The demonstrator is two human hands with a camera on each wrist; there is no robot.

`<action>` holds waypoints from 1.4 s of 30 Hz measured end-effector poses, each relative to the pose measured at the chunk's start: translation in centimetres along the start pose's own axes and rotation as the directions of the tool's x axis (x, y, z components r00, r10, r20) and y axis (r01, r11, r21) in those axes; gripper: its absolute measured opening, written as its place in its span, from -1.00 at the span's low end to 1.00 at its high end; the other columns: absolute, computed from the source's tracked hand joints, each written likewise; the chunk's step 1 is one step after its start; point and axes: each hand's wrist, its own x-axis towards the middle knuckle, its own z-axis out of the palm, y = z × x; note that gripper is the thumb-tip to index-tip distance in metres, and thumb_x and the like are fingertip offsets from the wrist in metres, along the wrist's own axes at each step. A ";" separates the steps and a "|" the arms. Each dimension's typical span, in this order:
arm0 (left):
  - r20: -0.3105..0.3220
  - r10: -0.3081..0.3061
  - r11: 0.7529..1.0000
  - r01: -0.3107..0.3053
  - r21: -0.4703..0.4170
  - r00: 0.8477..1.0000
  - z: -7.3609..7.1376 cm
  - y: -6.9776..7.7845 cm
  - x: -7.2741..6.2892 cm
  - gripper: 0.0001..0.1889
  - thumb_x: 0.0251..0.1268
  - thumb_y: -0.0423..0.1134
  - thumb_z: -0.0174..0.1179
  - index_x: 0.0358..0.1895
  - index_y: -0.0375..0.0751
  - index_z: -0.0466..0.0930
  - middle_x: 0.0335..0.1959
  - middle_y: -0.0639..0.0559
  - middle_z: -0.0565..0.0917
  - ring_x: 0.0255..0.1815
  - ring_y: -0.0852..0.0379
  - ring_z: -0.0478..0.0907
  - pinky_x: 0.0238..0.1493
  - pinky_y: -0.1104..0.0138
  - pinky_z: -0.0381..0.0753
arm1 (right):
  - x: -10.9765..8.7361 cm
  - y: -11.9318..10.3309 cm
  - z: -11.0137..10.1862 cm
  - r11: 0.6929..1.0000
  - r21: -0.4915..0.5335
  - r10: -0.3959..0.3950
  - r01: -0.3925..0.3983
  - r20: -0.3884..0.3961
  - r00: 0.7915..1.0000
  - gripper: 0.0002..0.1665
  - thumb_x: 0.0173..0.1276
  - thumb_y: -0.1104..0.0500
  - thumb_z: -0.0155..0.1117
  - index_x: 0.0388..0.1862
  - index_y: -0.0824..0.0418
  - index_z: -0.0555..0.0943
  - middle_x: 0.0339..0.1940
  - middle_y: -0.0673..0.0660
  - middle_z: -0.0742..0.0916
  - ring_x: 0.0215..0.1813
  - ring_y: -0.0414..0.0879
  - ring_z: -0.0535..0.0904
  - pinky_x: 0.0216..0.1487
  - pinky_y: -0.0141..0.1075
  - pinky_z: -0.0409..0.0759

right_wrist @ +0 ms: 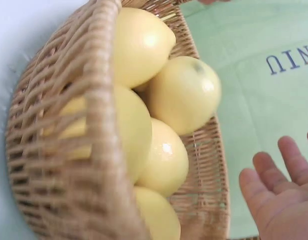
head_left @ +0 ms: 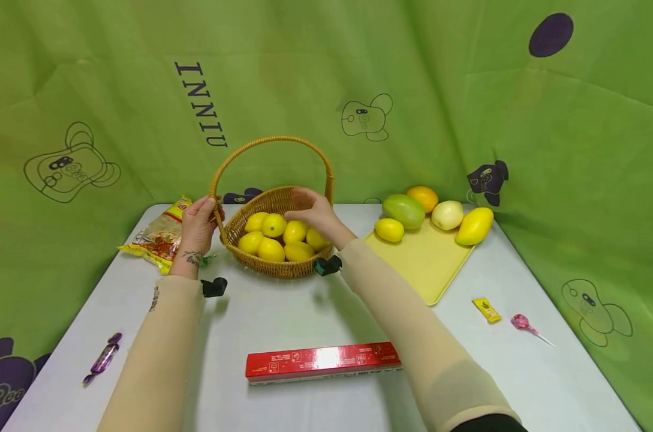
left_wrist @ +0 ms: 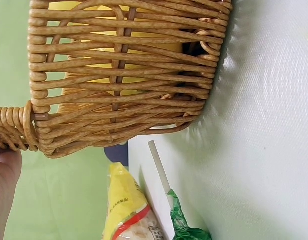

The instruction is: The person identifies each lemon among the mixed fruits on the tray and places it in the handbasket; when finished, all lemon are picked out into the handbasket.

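Note:
A wicker basket [head_left: 274,268] with a tall arched handle stands at the back of the table, holding several yellow lemons [head_left: 270,249]. My left hand [head_left: 198,225] grips the lower left side of the handle; in the left wrist view only part of that hand [left_wrist: 6,172] shows, at the handle's base. Over the basket's right side hovers my right hand [head_left: 319,215]. Seen from the right wrist, the hand [right_wrist: 286,200] has its fingers spread and relaxed, apart from the lemons [right_wrist: 183,95], with nothing in it.
Right of the basket, a yellow tray [head_left: 429,264] has a green mango-like fruit [head_left: 404,211] and other fruits at its back. A red box [head_left: 323,361] lies in front. Around are a snack bag [head_left: 161,234], purple candy [head_left: 104,358], yellow packet [head_left: 487,310] and pink lollipop [head_left: 522,323].

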 end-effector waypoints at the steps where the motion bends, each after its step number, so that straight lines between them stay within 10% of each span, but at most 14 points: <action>1: 0.000 0.003 1.000 -0.003 0.007 1.000 0.0 0.0 0.0 -0.83 0.32 -0.28 0.10 -0.34 -0.14 0.69 -0.53 0.05 0.59 -0.50 0.18 0.47 -0.42 0.41 0.48 | -0.2 0.0 -0.3 1.000 0.013 -0.007 0.007 0.004 1.000 -0.19 0.12 0.26 0.38 0.36 0.16 0.28 0.32 0.21 0.42 0.31 0.02 0.35 0.24 -0.15 0.38; 15: -0.007 0.000 1.000 0.000 0.007 1.000 0.1 0.1 0.1 -0.84 0.31 -0.29 0.10 -0.35 -0.13 0.69 -0.53 0.04 0.59 -0.50 0.16 0.46 -0.42 0.41 0.47 | -3.9 1.5 -8.4 0.968 0.209 -0.134 0.136 -0.026 0.991 -0.29 0.09 0.54 0.21 0.27 0.41 0.28 0.22 0.35 0.45 0.31 0.31 0.25 0.34 0.01 0.22; 23: -0.006 0.013 1.000 -0.013 -0.003 1.000 0.0 0.2 0.1 -0.84 0.30 -0.28 0.12 -0.35 -0.15 0.69 -0.54 0.03 0.59 -0.51 0.17 0.46 -0.43 0.41 0.47 | -5.3 4.6 -14.9 0.973 0.181 -0.126 0.143 -0.099 0.987 -0.42 0.15 0.53 0.19 0.12 0.14 0.40 -0.04 -0.11 0.57 0.28 0.20 0.30 0.21 -0.31 0.40; 27: -0.010 0.013 1.000 -0.013 -0.007 1.000 -0.1 0.1 0.1 -0.85 0.30 -0.29 0.12 -0.32 -0.20 0.69 -0.53 0.02 0.59 -0.50 0.17 0.47 -0.42 0.42 0.48 | -5.8 6.0 -17.1 0.984 0.142 -0.091 0.109 -0.129 0.987 -0.41 0.17 0.49 0.21 0.17 0.20 0.37 0.03 -0.01 0.56 0.31 0.19 0.26 0.31 -0.21 0.29; 32: -0.025 0.005 1.000 -0.005 -0.010 1.000 -0.1 0.0 0.0 -0.85 0.29 -0.29 0.12 -0.33 -0.20 0.69 -0.53 0.01 0.59 -0.51 0.18 0.49 -0.42 0.42 0.49 | -6.1 7.4 -18.4 0.996 0.076 -0.043 0.055 -0.155 0.987 -0.28 0.18 0.48 0.20 0.32 0.43 0.19 0.30 0.38 0.35 0.35 0.21 0.21 0.40 -0.04 0.12; 42: -0.001 0.001 1.000 -0.001 -0.001 1.000 0.2 0.0 -0.1 -0.80 0.33 -0.31 0.07 -0.36 -0.11 0.70 -0.53 0.04 0.59 -0.49 0.18 0.48 -0.41 0.42 0.48 | -6.0 9.5 -18.3 0.999 -0.017 0.029 -0.033 -0.182 0.983 -0.24 0.13 0.48 0.25 0.32 0.46 0.21 0.35 0.39 0.32 0.37 0.21 0.21 0.38 -0.05 0.17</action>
